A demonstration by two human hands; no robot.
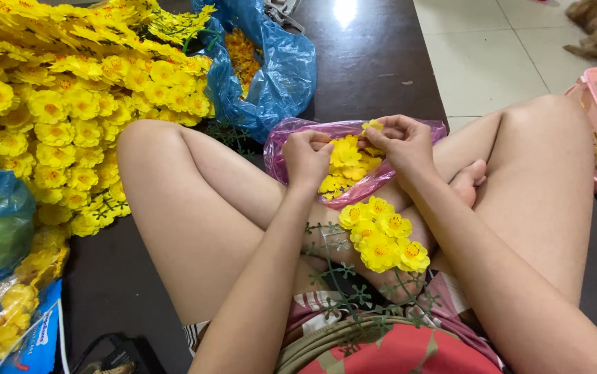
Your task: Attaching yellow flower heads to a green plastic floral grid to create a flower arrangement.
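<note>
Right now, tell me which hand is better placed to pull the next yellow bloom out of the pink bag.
Probably the right hand: its fingertips pinch a yellow bloom directly over the loose blooms in the pink bag. The left hand is curled closed at the bag's near side.

Left hand [306, 156] and right hand [404, 143] over a pink bag [354, 190] of yellow petals [345, 166], right fingers apparently pinching one yellow flower [373, 125], flowered green stem [380, 235] across the lap

Both arms bare to past the elbows w/ no sleeves, rings or watch showing, legs and the one visible foot bare too, and the only clothing seen is a red garment [409, 353] w/ tan curved bands plus striped shorts [312, 312] in red, white & dark.
</note>
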